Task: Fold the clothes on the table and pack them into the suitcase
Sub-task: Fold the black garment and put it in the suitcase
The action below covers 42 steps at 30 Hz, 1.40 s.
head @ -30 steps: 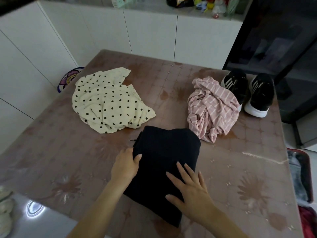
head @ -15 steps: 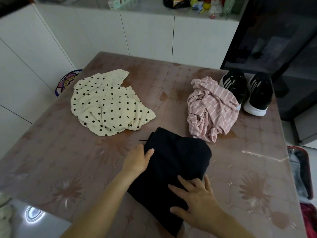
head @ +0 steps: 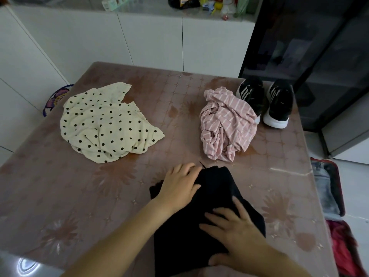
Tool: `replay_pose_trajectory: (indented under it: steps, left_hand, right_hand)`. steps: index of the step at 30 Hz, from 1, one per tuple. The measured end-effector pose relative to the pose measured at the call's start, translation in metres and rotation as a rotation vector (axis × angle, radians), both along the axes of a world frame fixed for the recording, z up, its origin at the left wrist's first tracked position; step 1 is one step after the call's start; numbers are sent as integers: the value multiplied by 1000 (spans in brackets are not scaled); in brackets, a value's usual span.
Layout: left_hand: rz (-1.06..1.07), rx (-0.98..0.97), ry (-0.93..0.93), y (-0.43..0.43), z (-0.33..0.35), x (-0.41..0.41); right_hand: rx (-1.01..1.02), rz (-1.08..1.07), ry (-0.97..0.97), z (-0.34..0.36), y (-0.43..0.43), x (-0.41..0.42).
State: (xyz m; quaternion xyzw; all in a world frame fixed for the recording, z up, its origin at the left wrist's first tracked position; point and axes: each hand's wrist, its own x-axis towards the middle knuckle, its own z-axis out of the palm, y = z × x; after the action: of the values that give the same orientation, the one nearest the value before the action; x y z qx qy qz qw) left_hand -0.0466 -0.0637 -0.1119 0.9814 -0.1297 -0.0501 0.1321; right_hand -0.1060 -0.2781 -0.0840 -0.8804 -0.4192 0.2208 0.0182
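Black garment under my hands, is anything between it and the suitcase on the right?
Nothing visible. Bare table lies between the black garment and the open suitcase beside the table's right edge; the pink striped garment and sneakers sit farther back, off that path.

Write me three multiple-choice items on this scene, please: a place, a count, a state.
1. The black sneakers stand: A at the far right corner of the table; B under it; C on a chair.
2. Garments beyond the black garment: A one; B two; C four.
3. The pink striped garment is: A folded flat; B crumpled; C hanging off the table.
1 A, they stand beside the table's edge. 2 B, the polka-dot garment and the pink one. 3 B, it is bunched and creased.
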Motion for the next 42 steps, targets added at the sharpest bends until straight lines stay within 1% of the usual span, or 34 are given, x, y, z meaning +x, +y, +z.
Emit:
replay_pose_trajectory:
  steps: [2,3,5,7,9,11,13,15,18,20,23,24,25,26,27,29,31,33,35,37,38,40,42]
  left_hand:
    - [-61,-8,-72,5,2,-31]
    - [-96,2,-58,9,-2,-50]
    - [-153,27,39,15,-12,-91]
    - [-189,121,93,22,-21,-125]
    - [-186,168,149,27,-24,-145]
    - [-184,185,151,32,-27,-155]
    - [-207,228,158,34,-31,-160]
    - [-216,256,184,34,-30,-160]
    - [-212,237,221,34,-20,-155]
    - [-182,162,224,38,-14,-155]
    - [-29,-193,285,47,-4,-158]
    - [31,-281,301,49,2,-159]
    - [78,-349,333,50,8,-159]
    - [119,-423,393,52,16,-157]
    - [156,-493,467,54,22,-156]
    - [223,-593,575,61,37,-150]
    - [291,-673,618,70,51,-141]
    - [383,-770,608,75,62,-128]
    - [537,-829,503,75,62,-114]
    - [707,-838,399,69,52,-99]
    - [760,-807,368,65,45,-92]
    - [788,-671,328,56,29,-85]
    - [794,-568,285,49,18,-85]
  right_hand:
    - [-74,39,-7,3,-20,8]
    - [-97,61,-6,2,-29,10]
    - [-123,88,19,-2,-49,12]
    - [-157,118,42,-13,-64,14]
    - [-200,142,38,-27,-75,15]
    - [-216,171,17,-40,-78,17]
    - [-198,188,-6,-48,-75,19]
    - [-140,195,-31,-49,-72,21]
    - [-55,194,-60,-46,-70,22]
    - [38,188,-66,-47,-72,22]
    - [170,100,24,-45,-74,27]
    - [178,62,76,-38,-73,28]
    - [176,15,86,-31,-73,28]
    - [160,-31,112,-22,-70,30]
    - [158,-43,172,-12,-65,33]
    - [154,-63,359,2,-62,33]
    - [256,-175,512,13,-59,37]
    - [391,-308,572,22,-56,45]
    - [437,-472,509,29,-48,56]
    - [409,-612,377,26,-39,68]
    - [360,-667,288,21,-35,71]
    - [243,-712,78,10,-28,70]
    - [250,-687,-141,5,-20,59]
